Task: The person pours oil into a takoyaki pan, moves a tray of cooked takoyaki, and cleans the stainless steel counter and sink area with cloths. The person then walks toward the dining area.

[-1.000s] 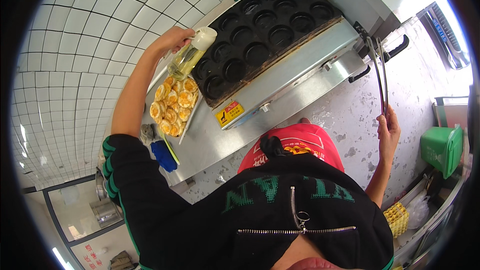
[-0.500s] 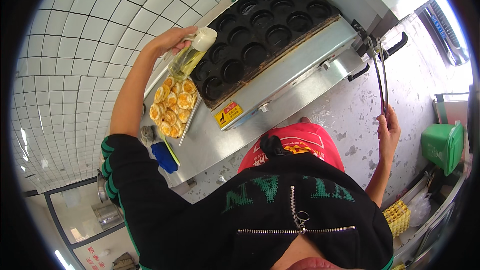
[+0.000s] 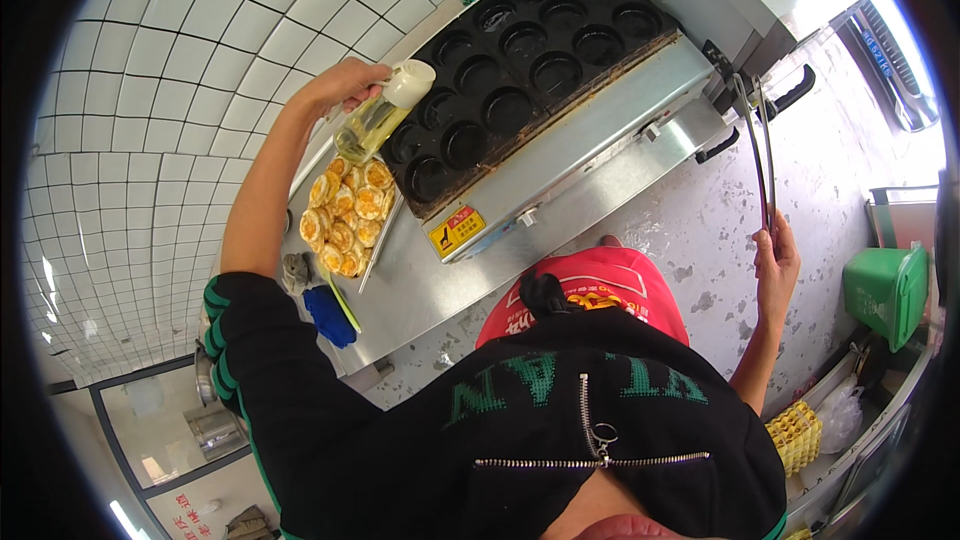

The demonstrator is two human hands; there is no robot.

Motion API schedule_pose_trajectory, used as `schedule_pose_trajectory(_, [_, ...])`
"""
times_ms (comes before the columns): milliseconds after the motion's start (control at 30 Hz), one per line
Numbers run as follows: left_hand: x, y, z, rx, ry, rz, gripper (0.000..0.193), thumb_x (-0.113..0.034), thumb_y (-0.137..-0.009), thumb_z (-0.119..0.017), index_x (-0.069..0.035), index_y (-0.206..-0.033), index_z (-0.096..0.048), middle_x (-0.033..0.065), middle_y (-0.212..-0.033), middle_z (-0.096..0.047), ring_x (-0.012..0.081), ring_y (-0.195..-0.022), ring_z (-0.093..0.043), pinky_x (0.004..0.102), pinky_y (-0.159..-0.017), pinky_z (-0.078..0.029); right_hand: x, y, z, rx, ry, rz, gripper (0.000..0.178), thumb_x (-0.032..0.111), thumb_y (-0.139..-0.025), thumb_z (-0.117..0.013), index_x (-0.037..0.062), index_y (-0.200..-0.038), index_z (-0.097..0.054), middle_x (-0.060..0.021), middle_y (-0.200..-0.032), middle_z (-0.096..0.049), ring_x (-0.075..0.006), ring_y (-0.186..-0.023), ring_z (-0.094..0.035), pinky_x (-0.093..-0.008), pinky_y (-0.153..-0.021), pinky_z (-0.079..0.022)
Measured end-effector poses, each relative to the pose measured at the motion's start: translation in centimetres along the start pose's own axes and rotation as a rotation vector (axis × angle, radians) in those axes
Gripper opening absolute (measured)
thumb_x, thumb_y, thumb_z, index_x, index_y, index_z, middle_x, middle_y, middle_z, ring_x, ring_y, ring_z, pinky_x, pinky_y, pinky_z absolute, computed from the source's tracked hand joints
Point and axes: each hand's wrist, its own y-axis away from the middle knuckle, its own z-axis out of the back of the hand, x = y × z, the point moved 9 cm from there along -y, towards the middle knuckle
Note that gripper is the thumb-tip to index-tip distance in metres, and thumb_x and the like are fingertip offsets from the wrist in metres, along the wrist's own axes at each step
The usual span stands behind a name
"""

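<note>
My left hand is closed round the handle of a clear oil jug with a cream lid. Yellow oil shows inside; the jug is tilted, its lid end over the near left corner of the black griddle. Round wells cover this griddle, and none holds food. Below the jug lies a heap of cooked egg cakes with yellow centres. Off to the right, my right hand grips a pair of long metal tongs near their lower end, with the tips pointing away beside the griddle's side handle.
A metal rod lies beside the egg cakes. Blue cloth and a grey scrubber rest on the steel counter. Black handles stick out at the griddle's right. A green bin and yellow egg trays stand far right.
The jug and my left hand have shifted very slightly. My right hand and the tongs stay nearly where they were.
</note>
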Motion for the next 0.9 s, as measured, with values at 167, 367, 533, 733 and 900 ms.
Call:
schedule_pose_trajectory(167, [-0.3, 0.1, 0.7, -0.029, 0.194, 0.048, 0.046, -0.048, -0.083, -0.048, -0.012, -0.054, -0.046, -0.0078, -0.043, -0.027, 0.0068, -0.039, -0.024, 0.0225, -0.040, -0.022, 0.2, 0.1, -0.3, -0.001, 0.007, 0.009, 0.038, 0.011, -0.085, -0.056, 0.0024, -0.122, -0.051, 0.0039, -0.072, -0.050, -0.0021, -0.053, -0.038, -0.0162, -0.045, -0.029])
schedule_pose_trajectory(367, [-3.3, -1.4, 0.5, -0.069, 0.144, -0.071, 0.046, -0.046, -0.083, -0.047, -0.010, -0.055, -0.046, -0.0072, -0.043, -0.028, 0.0070, -0.037, -0.026, 0.0226, -0.038, -0.023, 0.3, 0.0, -0.2, 0.003, 0.002, 0.008, 0.038, 0.013, -0.086, -0.056, 0.0013, -0.122, -0.051, 0.0030, -0.073, -0.051, -0.0023, -0.053, -0.038, -0.0167, -0.046, -0.030])
schedule_pose_trajectory(533, [-5.9, -3.3, 0.0, -0.070, 0.141, -0.113, 0.041, -0.040, -0.081, -0.049, -0.009, -0.054, -0.047, -0.0061, -0.043, -0.028, 0.0077, -0.037, -0.026, 0.0242, -0.038, -0.022, -0.1, 0.0, 0.7, -0.011, 0.025, -0.008, 0.039, 0.016, -0.085, -0.057, 0.0013, -0.121, -0.051, 0.0033, -0.072, -0.051, -0.0025, -0.053, -0.037, -0.0171, -0.045, -0.030])
schedule_pose_trajectory(733, [-7.7, -4.8, -0.9, -0.052, 0.107, -0.123, 0.039, -0.038, -0.080, -0.050, -0.007, -0.055, -0.049, -0.0045, -0.042, -0.031, 0.0083, -0.036, -0.027, 0.0246, -0.037, -0.022, -0.9, -0.1, 1.9, -0.041, 0.010, -0.045, 0.039, 0.015, -0.085, -0.057, 0.0014, -0.121, -0.051, 0.0036, -0.073, -0.050, -0.0023, -0.054, -0.038, -0.0169, -0.046, -0.031])
schedule_pose_trajectory(900, [-8.1, -5.0, -1.2, -0.074, 0.084, -0.115, 0.037, -0.037, -0.080, -0.048, -0.010, -0.055, -0.046, -0.0061, -0.046, -0.032, 0.0067, -0.038, -0.025, 0.0232, -0.038, -0.022, -1.1, -0.1, 2.4, -0.052, -0.004, -0.037, 0.039, 0.014, -0.085, -0.057, 0.0015, -0.121, -0.051, 0.0035, -0.074, -0.050, -0.0025, -0.055, -0.039, -0.0168, -0.046, -0.031])
